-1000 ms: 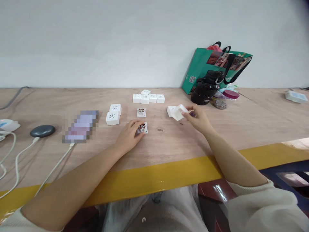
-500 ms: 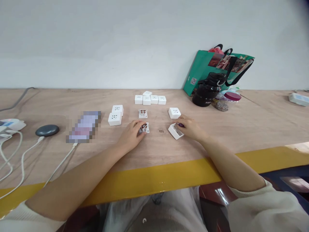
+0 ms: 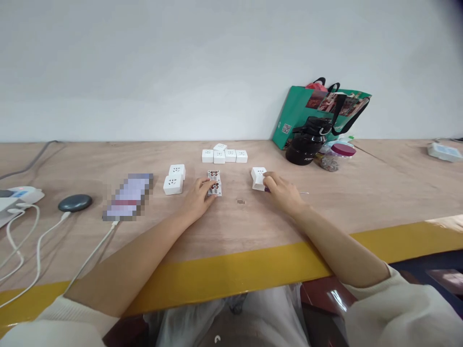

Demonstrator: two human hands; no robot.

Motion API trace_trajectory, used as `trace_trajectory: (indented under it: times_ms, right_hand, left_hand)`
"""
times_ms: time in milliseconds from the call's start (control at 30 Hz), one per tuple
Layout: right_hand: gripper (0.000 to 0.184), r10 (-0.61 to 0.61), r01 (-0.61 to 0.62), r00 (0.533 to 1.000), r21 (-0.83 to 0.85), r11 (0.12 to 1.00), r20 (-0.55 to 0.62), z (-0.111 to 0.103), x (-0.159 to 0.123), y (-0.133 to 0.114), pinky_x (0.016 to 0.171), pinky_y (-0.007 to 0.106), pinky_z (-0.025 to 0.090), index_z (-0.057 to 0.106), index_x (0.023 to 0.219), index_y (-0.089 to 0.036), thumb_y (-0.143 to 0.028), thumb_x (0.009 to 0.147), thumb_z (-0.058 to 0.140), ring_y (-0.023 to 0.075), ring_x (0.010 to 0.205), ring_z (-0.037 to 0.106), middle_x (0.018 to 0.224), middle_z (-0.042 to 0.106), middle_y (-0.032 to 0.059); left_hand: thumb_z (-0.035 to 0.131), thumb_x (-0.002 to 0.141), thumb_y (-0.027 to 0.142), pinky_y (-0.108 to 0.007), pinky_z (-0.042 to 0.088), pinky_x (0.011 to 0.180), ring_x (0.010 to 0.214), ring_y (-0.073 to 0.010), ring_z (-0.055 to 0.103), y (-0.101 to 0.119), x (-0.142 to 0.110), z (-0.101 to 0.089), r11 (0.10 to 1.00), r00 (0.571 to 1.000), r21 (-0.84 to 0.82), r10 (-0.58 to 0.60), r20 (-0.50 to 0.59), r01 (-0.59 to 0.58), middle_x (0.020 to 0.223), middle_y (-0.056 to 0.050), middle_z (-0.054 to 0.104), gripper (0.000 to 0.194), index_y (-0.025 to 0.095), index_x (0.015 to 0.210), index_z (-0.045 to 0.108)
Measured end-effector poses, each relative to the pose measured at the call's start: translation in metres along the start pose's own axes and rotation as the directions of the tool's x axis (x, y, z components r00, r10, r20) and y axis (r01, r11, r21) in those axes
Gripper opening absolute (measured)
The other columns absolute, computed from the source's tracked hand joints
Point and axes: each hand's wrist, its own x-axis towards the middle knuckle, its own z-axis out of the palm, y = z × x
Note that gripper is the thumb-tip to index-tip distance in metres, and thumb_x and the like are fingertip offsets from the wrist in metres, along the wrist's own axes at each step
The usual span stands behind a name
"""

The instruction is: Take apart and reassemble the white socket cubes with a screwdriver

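My left hand (image 3: 199, 198) pinches a white socket base (image 3: 216, 190) with copper-coloured contacts. That base lies against a second socket base (image 3: 213, 175) just behind it. My right hand (image 3: 284, 193) holds a white socket cover (image 3: 258, 184) by its right side, tilted against another socket cover (image 3: 258, 171) that shows its slots. In the same hand is a screwdriver; its purple handle (image 3: 267, 189) shows under the fingers, and its thin metal shaft (image 3: 304, 193) sticks out to the right.
Several white socket units (image 3: 219, 156) stand in a row at the back; two more (image 3: 173, 184) sit left. A phone (image 3: 128, 196), a dark round puck (image 3: 75, 203) and white cables lie left. A black flask (image 3: 306, 144), jar (image 3: 330, 161) and green bag (image 3: 294, 111) stand back right.
The left hand has pushed its socket base back against the other one. The right hand has turned the cover over from its hollow side and moved it back to the other cover.
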Motion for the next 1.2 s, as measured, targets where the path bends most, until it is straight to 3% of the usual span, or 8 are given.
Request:
trace_trajectory:
  times_ms: [167,367,467,700,800,1000,1100,1200]
  right_hand:
    - [0.023,-0.196,0.212,0.969,-0.099,0.972,0.15,-0.008,-0.012,-0.008,0.049,0.023,0.032,0.059,0.097,-0.017,-0.017,0.089,0.038,0.0176,0.084,0.058,0.118,0.056,0.0119]
    - [0.027,-0.104,0.116,0.98,-0.064,0.991,0.169,-0.007,-0.008,-0.002,0.05,0.026,0.036,0.057,0.109,-0.018,-0.02,0.087,0.041,0.02,0.078,0.062,0.113,0.057,0.013]
    - [0.033,-0.078,0.081,0.987,-0.016,0.997,0.144,-0.003,-0.004,0.006,0.054,0.028,0.041,0.057,0.114,-0.02,-0.015,0.086,0.04,0.0219,0.082,0.062,0.115,0.057,0.0132]
    - [0.04,-0.1,0.096,0.992,0.058,0.994,0.081,0.008,0.0,0.018,0.059,0.028,0.043,0.055,0.119,-0.022,-0.011,0.084,0.038,0.0213,0.086,0.063,0.121,0.056,0.0111]
    - [0.032,-0.063,0.065,0.998,0.094,0.993,-0.02,0.007,0.001,0.017,0.059,0.029,0.043,0.057,0.114,-0.021,-0.018,0.087,0.039,0.0221,0.087,0.062,0.119,0.057,0.0113]
    - [0.026,0.028,0.089,0.944,0.338,0.937,-0.329,-0.008,-0.002,-0.001,0.071,0.031,0.047,0.06,0.097,-0.022,-0.03,0.092,0.036,0.0211,0.09,0.061,0.098,0.064,0.011]
    - [0.023,0.039,0.144,0.93,0.46,0.876,-0.366,-0.016,-0.007,-0.011,0.073,0.033,0.048,0.059,0.09,-0.023,-0.033,0.091,0.038,0.0213,0.089,0.061,0.091,0.065,0.0097]
    - [0.025,0.245,0.121,0.879,0.688,0.716,-0.409,-0.027,-0.008,-0.018,0.062,0.032,0.047,0.055,0.08,-0.023,-0.039,0.091,0.039,0.0183,0.073,0.059,0.082,0.063,0.0072]
  left_hand:
    - [0.054,0.086,0.04,-0.042,0.04,0.102,0.122,-0.0259,0.047,0.001,-0.008,-0.012,0.998,0.998,0.041,0.054,-0.038,-0.052,0.133,-0.009,0.043,0.048,0.023,0.129,0.043]
    - [0.05,0.086,0.046,-0.049,0.036,0.102,0.126,-0.0327,0.041,-0.014,-0.013,-0.052,0.938,0.989,0.326,-0.081,-0.122,0.117,0.139,-0.014,0.041,0.049,0.019,0.127,0.048]
    - [0.05,0.084,0.048,-0.053,0.037,0.099,0.127,-0.0362,0.039,-0.023,-0.016,-0.067,0.868,0.972,0.442,-0.23,-0.048,0.228,0.139,-0.014,0.042,0.05,0.021,0.125,0.05]
    - [0.052,0.082,0.033,-0.047,0.043,0.093,0.122,-0.0359,0.046,-0.015,-0.028,-0.085,0.849,0.938,0.506,-0.284,0.197,0.151,0.138,-0.014,0.045,0.041,0.018,0.121,0.055]
    - [0.051,0.083,0.028,-0.044,0.045,0.092,0.115,-0.0341,0.053,-0.012,-0.029,-0.087,0.862,0.927,0.494,-0.271,0.26,0.113,0.142,-0.013,0.04,0.037,0.018,0.118,0.057]
    - [0.05,0.085,0.035,-0.049,0.041,0.095,0.13,-0.0385,0.035,-0.009,-0.021,-0.085,0.805,0.928,0.55,-0.348,0.136,0.221,0.151,-0.015,0.026,0.057,0.013,0.136,0.038]
    - [0.049,0.085,0.035,-0.045,0.043,0.092,0.124,-0.0368,0.043,-0.006,-0.023,-0.092,0.828,0.895,0.525,-0.369,0.251,0.195,0.145,-0.016,0.037,0.05,0.014,0.131,0.045]
    - [0.05,0.083,0.034,-0.041,0.047,0.083,0.107,-0.0336,0.056,-0.005,-0.03,-0.102,0.862,0.902,0.485,-0.319,0.29,0.148,0.126,-0.012,0.055,0.038,0.02,0.117,0.057]
